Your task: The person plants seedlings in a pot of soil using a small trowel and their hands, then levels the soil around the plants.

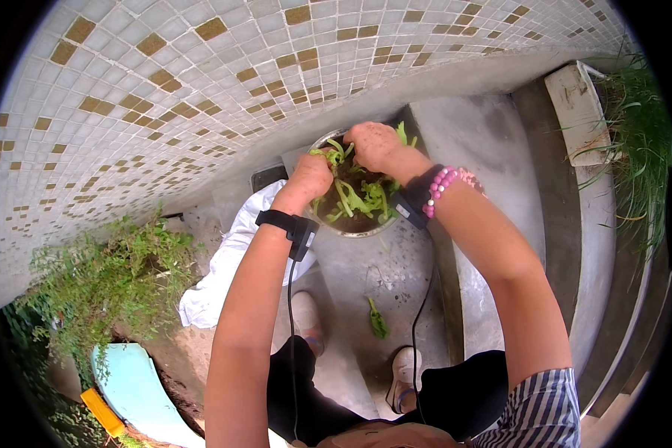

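A round pot [358, 233] with a pale rim holds dark soil and several leafy green plants [364, 199] with thick pale stalks. At its left rim my left hand [312, 175] has its fingers closed around a stalk and leaves of one plant. Over the pot's far side is my right hand [372, 147], its fingers curled down among the plants; the fingertips and anything between them are hidden. Both wrists carry black straps with small devices and cables, and pink and white beads circle the right one. A loose green leaf [378, 319] lies on the concrete between my feet.
A white plastic sack [224, 274] lies left of the pot. The mosaic-tiled wall [201, 84] rises beyond it. Concrete steps [481, 168] run along the right, with a grass-filled trough [582, 115] on them. Bushy plants [129, 274] and a pale blue panel [134, 386] are at left.
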